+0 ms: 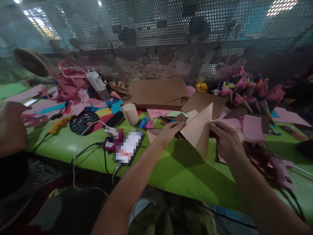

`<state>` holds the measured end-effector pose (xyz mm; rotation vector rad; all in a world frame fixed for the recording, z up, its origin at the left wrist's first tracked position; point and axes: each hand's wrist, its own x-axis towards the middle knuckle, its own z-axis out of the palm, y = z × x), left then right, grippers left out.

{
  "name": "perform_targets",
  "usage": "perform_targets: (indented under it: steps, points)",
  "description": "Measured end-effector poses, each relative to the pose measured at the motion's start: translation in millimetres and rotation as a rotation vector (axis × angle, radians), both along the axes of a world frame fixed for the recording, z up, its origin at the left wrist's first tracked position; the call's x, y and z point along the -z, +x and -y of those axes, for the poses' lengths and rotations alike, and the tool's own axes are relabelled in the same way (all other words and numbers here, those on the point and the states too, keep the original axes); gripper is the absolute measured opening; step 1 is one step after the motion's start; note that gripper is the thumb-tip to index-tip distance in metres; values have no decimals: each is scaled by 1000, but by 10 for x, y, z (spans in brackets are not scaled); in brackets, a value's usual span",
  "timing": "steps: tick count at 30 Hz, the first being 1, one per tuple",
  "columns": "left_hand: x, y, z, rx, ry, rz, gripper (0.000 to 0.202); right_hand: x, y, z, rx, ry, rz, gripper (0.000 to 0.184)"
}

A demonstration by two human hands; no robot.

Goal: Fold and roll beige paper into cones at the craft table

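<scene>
Green table (168,171): both hands (168,133) (228,139), fingers (180,125) barely apart around tan paper (199,132).

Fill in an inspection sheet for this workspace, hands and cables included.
Surface: green table, heavily covered toward the back.
Job's things: brown sheet, held between both hands.
Clutter: pink paper, tan cup-like roll, phone with obscured screen, yellow glue gun, pink glue gun.
Hands: left hand grips the sheet's left side; right hand pinches its right edge.
Cables: white cable at the phone's near end; black cord from the pink glue gun.
Surroundings: perforated screen behind; another person's arm at far left.
</scene>
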<state>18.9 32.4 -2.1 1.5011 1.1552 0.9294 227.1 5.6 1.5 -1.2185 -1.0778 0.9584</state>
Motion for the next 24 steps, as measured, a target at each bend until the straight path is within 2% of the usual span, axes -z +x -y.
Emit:
perform_targets:
  steps: [3, 5, 9, 13, 16, 19, 21, 24]
  points:
    - [-18, 23, 12, 13, -198, 234, 32, 16, 5, -13, -6, 10, 44, 32]
    - [-44, 29, 22, 30, -248, 317, 28, 18, 2, -17, 1, 4, 30, 33]
    - [-68, 26, 22, 98, -243, 341, 24, 11, -13, -19, 29, -39, -69, 34]
    - [-29, 53, 10, 166, -248, 351, 32, 34, -25, -28, -3, -51, -85, 38]
    - [-17, 75, 19, 209, -198, 363, 37, 81, -17, -47, -22, -30, -53, 37]
    - [-51, 63, 40, 207, -129, 288, 31, 90, 4, -51, -60, -16, 30, 29]
    - [-81, 44, 49, 185, -71, 180, 21, 42, 16, -29, -49, 84, 187, 34]
    - [-98, 33, 52, 132, -8, 62, 12, -95, 15, 54, 14, 423, 604, 53]
